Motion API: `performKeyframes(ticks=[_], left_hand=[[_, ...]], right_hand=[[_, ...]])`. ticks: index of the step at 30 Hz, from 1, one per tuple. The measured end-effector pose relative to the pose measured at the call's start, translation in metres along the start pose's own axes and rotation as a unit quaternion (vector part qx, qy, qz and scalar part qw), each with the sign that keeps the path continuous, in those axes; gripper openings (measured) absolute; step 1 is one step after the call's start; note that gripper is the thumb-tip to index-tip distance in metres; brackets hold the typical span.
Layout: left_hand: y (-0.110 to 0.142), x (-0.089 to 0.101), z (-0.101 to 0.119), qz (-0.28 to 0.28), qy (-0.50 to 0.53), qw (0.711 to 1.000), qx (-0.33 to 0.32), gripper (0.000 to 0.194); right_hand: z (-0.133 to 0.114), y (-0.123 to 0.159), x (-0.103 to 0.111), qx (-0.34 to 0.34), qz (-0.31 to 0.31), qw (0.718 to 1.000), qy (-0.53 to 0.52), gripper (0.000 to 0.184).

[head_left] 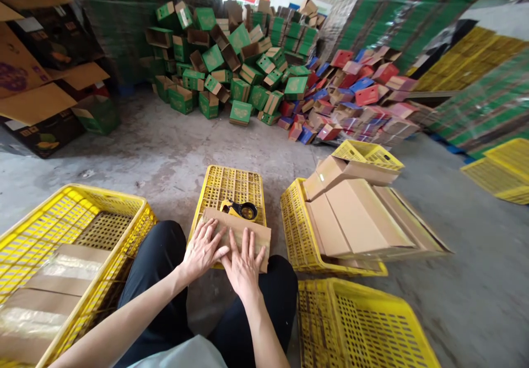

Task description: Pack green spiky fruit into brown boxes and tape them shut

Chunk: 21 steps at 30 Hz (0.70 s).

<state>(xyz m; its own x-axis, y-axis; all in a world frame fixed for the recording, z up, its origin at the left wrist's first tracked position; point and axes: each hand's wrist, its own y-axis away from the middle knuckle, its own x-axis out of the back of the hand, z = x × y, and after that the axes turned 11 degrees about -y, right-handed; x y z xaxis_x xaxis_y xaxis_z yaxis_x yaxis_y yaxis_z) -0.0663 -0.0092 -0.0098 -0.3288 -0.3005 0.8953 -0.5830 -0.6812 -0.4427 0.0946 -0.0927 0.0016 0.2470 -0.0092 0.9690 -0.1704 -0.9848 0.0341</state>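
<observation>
My left hand (202, 249) and my right hand (244, 263) lie flat side by side on a small brown cardboard box (258, 234), fingers spread, pressing down on its top. The box rests on an upturned yellow plastic crate (231, 186) in front of my knees. A yellow and black tape dispenser (240, 209) lies on the crate just beyond the box.
A yellow crate (124, 214) at left holds wrapped bundles of flat cardboard (45, 296). Another crate (295, 236) at right carries a stack of flat brown cartons (355, 219). An empty yellow crate (363, 329) sits at lower right. Heaps of green boxes (231, 65) and red-blue boxes (351, 98) cover the far floor.
</observation>
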Motion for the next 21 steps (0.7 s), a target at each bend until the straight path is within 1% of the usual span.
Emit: performKeyframes(ticks=[4, 6, 8, 11, 12, 13, 14, 16, 18, 21], left_hand=[[0.002, 0.001, 0.003, 0.0, -0.015, 1.0, 0.004, 0.072], [0.003, 0.0, 0.004, 0.002, -0.012, 1.0, 0.003, 0.074], [0.002, 0.0, 0.003, 0.001, -0.006, 1.0, 0.0, 0.073], [-0.001, 0.001, 0.001, -0.005, 0.004, 1.0, -0.002, 0.071], [-0.003, 0.002, 0.0, -0.007, 0.006, 1.0, -0.004, 0.071], [-0.003, 0.002, 0.0, -0.008, 0.006, 1.0, -0.006, 0.071], [-0.004, 0.002, 0.0, -0.009, 0.006, 1.0, -0.009, 0.072], [-0.004, 0.003, 0.002, -0.009, 0.006, 1.0, -0.008, 0.071], [-0.004, 0.002, 0.005, -0.006, 0.013, 1.0, 0.005, 0.068], [-0.004, 0.001, 0.009, -0.001, 0.028, 0.999, 0.02, 0.066]], right_hand=[[-0.004, 0.002, 0.001, -0.01, -0.002, 1.0, -0.013, 0.074], [-0.005, 0.002, 0.009, -0.015, -0.007, 0.999, -0.028, 0.073], [-0.001, -0.002, 0.024, -0.017, -0.032, 0.998, -0.058, 0.07], [0.011, -0.013, 0.051, -0.017, -0.081, 0.989, -0.121, 0.055], [0.015, -0.017, 0.058, -0.021, -0.075, 0.988, -0.135, 0.052], [0.019, -0.02, 0.062, -0.034, -0.057, 0.989, -0.133, 0.053], [0.022, -0.021, 0.062, -0.046, -0.034, 0.991, -0.12, 0.055], [0.024, -0.021, 0.054, -0.063, 0.009, 0.996, -0.069, 0.061], [0.023, -0.017, 0.037, -0.058, 0.037, 0.998, -0.014, 0.068], [0.021, -0.011, 0.015, -0.042, 0.069, 0.996, 0.029, 0.07]])
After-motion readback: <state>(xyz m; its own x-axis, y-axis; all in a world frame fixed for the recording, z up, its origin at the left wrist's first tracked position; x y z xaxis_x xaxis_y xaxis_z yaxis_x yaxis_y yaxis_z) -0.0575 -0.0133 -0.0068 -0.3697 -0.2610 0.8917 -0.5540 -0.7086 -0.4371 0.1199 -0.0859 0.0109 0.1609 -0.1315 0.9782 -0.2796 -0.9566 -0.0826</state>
